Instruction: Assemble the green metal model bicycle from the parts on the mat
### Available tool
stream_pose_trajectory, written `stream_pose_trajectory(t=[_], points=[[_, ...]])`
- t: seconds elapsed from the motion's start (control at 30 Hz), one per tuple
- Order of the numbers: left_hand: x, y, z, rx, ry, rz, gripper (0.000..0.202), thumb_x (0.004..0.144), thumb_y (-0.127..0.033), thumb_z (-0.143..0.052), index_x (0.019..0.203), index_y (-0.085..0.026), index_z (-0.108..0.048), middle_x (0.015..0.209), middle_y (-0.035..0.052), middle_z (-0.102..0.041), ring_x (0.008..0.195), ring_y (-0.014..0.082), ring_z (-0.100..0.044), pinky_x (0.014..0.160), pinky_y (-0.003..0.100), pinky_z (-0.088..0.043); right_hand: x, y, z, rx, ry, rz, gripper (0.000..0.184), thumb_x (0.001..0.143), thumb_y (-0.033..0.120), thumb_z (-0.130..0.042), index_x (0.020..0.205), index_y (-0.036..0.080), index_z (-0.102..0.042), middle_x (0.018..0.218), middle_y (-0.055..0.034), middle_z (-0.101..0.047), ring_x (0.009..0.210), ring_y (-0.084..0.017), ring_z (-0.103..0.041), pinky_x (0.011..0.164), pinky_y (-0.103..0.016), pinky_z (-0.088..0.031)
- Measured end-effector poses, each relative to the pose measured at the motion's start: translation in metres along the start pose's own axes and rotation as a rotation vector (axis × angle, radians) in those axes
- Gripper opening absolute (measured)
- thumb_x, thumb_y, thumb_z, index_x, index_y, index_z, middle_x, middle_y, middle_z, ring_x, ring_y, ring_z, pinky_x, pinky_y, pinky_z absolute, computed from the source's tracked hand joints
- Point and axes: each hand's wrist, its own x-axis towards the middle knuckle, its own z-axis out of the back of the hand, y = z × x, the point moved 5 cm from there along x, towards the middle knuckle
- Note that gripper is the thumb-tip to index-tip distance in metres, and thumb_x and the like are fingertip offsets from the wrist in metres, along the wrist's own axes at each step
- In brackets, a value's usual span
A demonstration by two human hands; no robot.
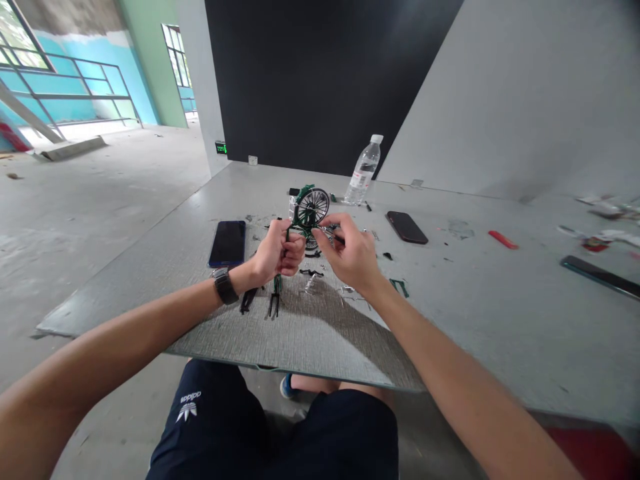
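The left hand point(284, 253) curls tight around the small green toy bike with a black spoked wheel point(313, 207), mid-frame. The right hand point(354, 255) bends in, fingertips close together; I cannot tell what it holds.

Blk wheel point(313, 208), wht btl cap point(377, 139)

The table point(475, 307) has a matt surface, which looks rough like woven cloth toward its front edge. Toward the left edge, the smartphone point(227, 244) shows smooth, glossy glass; by the back edge, the water bottle point(364, 172) is clear, shiny plastic. The spoked wheel point(313, 207) looks glossy.
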Motion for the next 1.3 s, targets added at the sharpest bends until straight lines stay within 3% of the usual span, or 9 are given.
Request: stream_pose_trajectory(t=[0.27,0.5,0.8,1.3], points=[[0.0,-0.003,-0.004,0.013,0.017,-0.003,0.051,0.099,-0.048,-0.014,0.055,-0.024,-0.023,0.057,-0.0066,-0.013,0.046,0.0091,-0.013,0.037,0.017,-0.018,-0.001,0.0,0.001,-0.005,-0.033,0.007,0.018,0.1,0.041,-0.053,0.101,0.023,-0.057,0.051,0.0099,-0.039,0.041,-0.01,-0.033,0.049,-0.028,-0.031],[-0.002,-0.005,-0.006,0.021,-0.031,0.017,0.054,0.099,-0.05,-0.016,0.054,-0.023,-0.023,0.056,-0.0066,-0.014,0.046,0.0086,-0.012,0.037,0.017,-0.016,0.001,-0.004,0.001,-0.013,-0.006,-0.093,0.021,0.1,0.045,-0.05,0.093,0.025,-0.053,0.052,0.0071,-0.045,0.044,-0.012,-0.038,0.053,-0.031,-0.033],[-0.001,-0.007,-0.005,0.024,-0.041,-0.042,0.052,0.1,-0.041,-0.012,0.052,-0.023,-0.023,0.054,-0.0059,-0.014,0.046,0.0095,-0.012,0.039,0.019,-0.016,0.001,-0.013,-0.004,0.019,0.041,-0.146,0.024,0.099,0.045,-0.048,0.085,0.026,-0.046,0.053,0.0058,-0.049,0.045,-0.013,-0.042,0.056,-0.032,-0.032],[-0.002,-0.004,-0.001,-0.057,-0.085,-0.008,0.057,0.101,-0.048,-0.01,0.053,-0.023,-0.026,0.054,-0.0061,-0.016,0.044,0.009,-0.015,0.037,0.018,-0.02,-0.001,-0.014,-0.013,0.097,0.138,-0.138,0.021,0.099,0.038,-0.047,0.083,0.026,-0.04,0.054,0.0065,-0.042,0.047,-0.014,-0.036,0.055,-0.032,-0.029]])
